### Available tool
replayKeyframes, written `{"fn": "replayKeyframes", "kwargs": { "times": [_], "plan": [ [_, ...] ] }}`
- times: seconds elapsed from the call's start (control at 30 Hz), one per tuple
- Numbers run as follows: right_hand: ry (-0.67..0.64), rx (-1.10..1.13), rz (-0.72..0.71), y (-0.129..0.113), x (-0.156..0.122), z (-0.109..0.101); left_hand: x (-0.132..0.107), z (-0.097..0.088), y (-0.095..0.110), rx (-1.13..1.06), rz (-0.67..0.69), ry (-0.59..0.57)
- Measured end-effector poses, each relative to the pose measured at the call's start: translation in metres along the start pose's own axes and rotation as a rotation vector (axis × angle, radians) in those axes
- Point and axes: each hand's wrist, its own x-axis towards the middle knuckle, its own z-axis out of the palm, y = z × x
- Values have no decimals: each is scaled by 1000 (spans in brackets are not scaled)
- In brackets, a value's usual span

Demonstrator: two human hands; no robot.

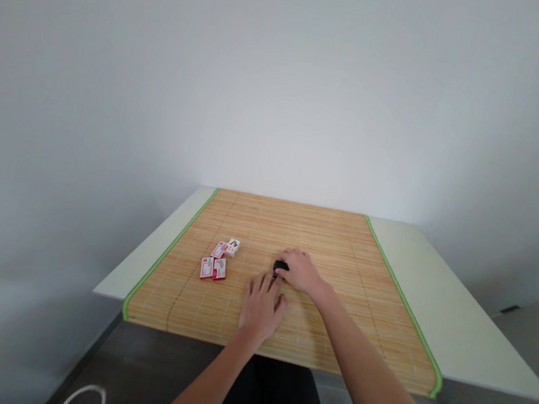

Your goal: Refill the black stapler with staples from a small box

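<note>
My right hand (pixel 300 271) is closed round a small black object (pixel 281 266) at the middle of the bamboo mat (pixel 271 222); its exact kind is too small to make out. Just in front of it, my left hand (pixel 260 303) lies palm down on the mat with its fingers spread, their tips close to the black object. Whether those fingertips touch it, I cannot tell. To the left of both hands sit several small red-and-white boxes (pixel 219 269) in a loose group, with a whiter box (pixel 232 247) at its far end.
The mat has green edging (pixel 172 246) and covers the middle of a white table (pixel 456 311), slightly overhanging the front edge. A plain wall (pixel 307 86) stands behind the table. A white cable (pixel 89 389) shows at the lower left, below table height.
</note>
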Motion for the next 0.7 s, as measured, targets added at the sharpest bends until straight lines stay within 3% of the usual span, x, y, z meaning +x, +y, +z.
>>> {"fn": "replayKeyframes", "kwargs": {
  "times": [0.17,0.37,0.53,0.7],
  "plan": [
    [12,63,-28,18,-4,-27,1,-3,3,42,-26,-8],
    [184,489,64,79,-63,-46,1,-5,5,44,-42,9],
    [295,570,270,124,-115,-19,1,-5,5,-18,-49,19],
    [409,627,352,133,-130,21,2,-3,6,-55,-92,39]
  ]
}}
